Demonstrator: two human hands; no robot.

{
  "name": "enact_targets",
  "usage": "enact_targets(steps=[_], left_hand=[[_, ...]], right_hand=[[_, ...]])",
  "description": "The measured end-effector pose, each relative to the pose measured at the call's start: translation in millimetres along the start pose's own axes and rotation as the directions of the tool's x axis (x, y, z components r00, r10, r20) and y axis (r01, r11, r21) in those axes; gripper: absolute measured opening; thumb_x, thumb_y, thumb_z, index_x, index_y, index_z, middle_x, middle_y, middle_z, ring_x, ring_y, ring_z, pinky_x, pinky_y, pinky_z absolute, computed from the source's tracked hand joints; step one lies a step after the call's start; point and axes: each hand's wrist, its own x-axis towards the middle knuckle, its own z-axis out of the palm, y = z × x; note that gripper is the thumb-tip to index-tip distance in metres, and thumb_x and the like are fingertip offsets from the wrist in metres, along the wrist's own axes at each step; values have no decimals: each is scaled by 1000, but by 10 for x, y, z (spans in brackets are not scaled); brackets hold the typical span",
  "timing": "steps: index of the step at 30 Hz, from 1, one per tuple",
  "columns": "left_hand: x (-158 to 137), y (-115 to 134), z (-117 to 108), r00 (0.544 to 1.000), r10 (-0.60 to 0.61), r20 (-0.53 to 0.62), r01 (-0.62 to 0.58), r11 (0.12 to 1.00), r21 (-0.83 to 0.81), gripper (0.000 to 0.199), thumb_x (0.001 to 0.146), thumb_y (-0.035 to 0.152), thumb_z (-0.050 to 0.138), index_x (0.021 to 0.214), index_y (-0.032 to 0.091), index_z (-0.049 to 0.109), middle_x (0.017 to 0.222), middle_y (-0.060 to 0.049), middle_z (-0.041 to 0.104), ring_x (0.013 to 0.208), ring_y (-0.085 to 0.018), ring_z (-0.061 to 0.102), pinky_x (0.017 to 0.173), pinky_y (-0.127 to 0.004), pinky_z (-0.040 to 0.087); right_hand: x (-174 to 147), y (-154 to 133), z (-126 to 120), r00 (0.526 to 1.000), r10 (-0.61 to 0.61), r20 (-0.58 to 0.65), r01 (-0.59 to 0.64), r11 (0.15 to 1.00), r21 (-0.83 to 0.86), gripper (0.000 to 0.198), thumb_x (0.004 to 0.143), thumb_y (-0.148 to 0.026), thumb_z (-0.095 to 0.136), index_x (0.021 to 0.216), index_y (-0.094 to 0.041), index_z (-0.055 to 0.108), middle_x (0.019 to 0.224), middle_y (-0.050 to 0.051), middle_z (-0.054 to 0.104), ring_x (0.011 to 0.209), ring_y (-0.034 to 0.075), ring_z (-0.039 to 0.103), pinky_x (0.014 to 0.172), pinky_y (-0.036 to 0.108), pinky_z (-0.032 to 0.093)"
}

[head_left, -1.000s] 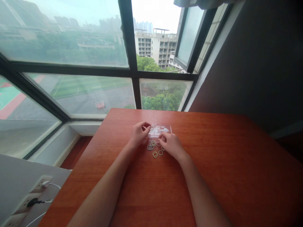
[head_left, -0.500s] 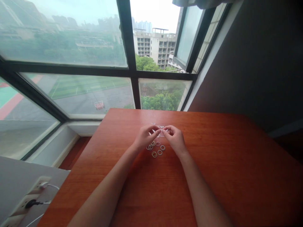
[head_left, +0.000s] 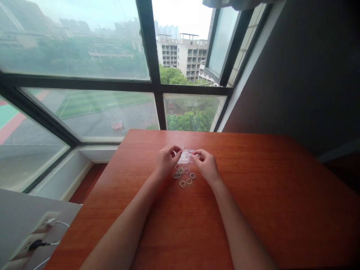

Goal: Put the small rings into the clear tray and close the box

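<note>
My left hand point(head_left: 168, 160) is closed in a pinch at the left of a clear plastic piece point(head_left: 184, 157), its fingertips near the piece's upper edge. Something tiny and pale may sit between them, too small to name. On the other side, my right hand point(head_left: 206, 164) also pinches, thumb against index finger, at the right end of the clear plastic; what it holds I cannot make out. Several thin rings point(head_left: 189, 181), pale and yellowish, lie just in front of the plastic, some overlapping in a cluster.
Both forearms rest over a reddish-brown wooden table point(head_left: 264, 195). Beyond its far edge stand framed windows point(head_left: 194, 90), one pane swung outward. A dark wall point(head_left: 303, 75) rises on the right. At lower left, wall sockets point(head_left: 30, 243) hold plugs with white cables.
My hands have come apart from where their fingertips met over the plastic. The left moved left and slightly away, uncovering more of the clear piece. The rings look the same.
</note>
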Motion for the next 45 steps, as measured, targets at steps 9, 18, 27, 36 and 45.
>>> enact_targets(steps=[9, 18, 27, 36, 45], left_hand=[[44, -78, 96, 999, -38, -12, 40, 988, 150, 11, 82, 29, 59, 82, 20, 65, 78, -2, 65, 62, -13, 53, 60, -24, 40], [34, -110, 63, 999, -39, -9, 40, 987, 156, 11, 82, 28, 60, 83, 19, 66, 79, -2, 66, 61, -12, 54, 59, -23, 41], [-9, -60, 16, 1000, -25, 0, 25, 989, 146, 10, 82, 24, 57, 84, 19, 66, 79, -2, 65, 61, -12, 53, 60, -24, 40], [-33, -51, 17, 999, -19, 28, 15, 993, 117, 9, 81, 21, 57, 82, 19, 65, 78, -2, 63, 62, -11, 51, 61, -24, 41], [-31, -30, -10, 1000, -7, 26, 4, 991, 131, 10, 82, 22, 56, 82, 19, 65, 77, -1, 63, 62, -11, 52, 61, -23, 41]], right_hand=[[4, 31, 1, 1000, 13, 20, -12, 999, -40, 23, 76, -39, 58, 80, -17, 65, 52, -6, 44, 49, 10, 40, 50, 21, 32], [3, 65, -6, 998, 3, 58, 5, 991, -135, 21, 76, -35, 58, 79, -17, 67, 52, -6, 47, 51, 10, 43, 52, 21, 33], [-92, 22, 16, 952, 48, 301, 138, 813, -566, 10, 74, -22, 60, 75, -22, 70, 65, 0, 64, 62, 14, 55, 54, 23, 30], [-107, 3, 36, 941, 68, 331, 158, 777, -610, 9, 73, -24, 60, 70, -23, 69, 64, 1, 65, 62, 14, 56, 52, 23, 27], [-83, 29, 33, 959, 1, 282, 154, 836, -526, 8, 75, -24, 59, 72, -22, 67, 61, -2, 64, 58, 12, 55, 54, 22, 31]])
